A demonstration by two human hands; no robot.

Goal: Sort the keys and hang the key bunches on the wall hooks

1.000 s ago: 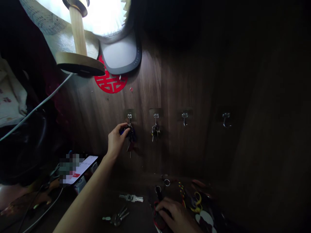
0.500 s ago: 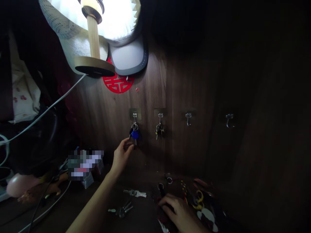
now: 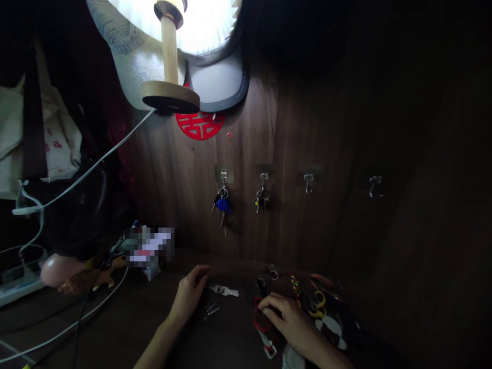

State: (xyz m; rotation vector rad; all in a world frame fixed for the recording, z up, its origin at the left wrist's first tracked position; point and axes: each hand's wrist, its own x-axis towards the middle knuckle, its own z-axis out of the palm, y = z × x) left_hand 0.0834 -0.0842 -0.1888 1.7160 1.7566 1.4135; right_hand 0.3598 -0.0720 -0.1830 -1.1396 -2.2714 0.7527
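Note:
My left hand (image 3: 191,291) is low over the dark tabletop, thumb and fingers apart, with nothing visible in it. Just right of its fingertips lies a bunch of silver keys (image 3: 226,291). More keys (image 3: 210,309) lie below, partly hidden by the hand. My right hand (image 3: 287,319) has bent fingers on a red keychain (image 3: 262,322), whose grip is partly hidden. On the wall, a key bunch with a blue tag (image 3: 222,205) hangs from the leftmost hook (image 3: 224,177). A second key bunch (image 3: 262,200) hangs from the hook beside it.
Two bare hooks, one nearer (image 3: 308,182) and one farther right (image 3: 375,185), are on the wall. Straps and a yellow ring (image 3: 319,304) lie right of my right hand. A lit lamp (image 3: 170,51) hangs above; its white cable (image 3: 103,156) runs left. A pixelated box (image 3: 149,248) stands left.
My left hand has dropped from the blue-tagged keys on the wall to the tabletop beside the loose keys. My right hand stays at the red keychain. The view has shifted slightly.

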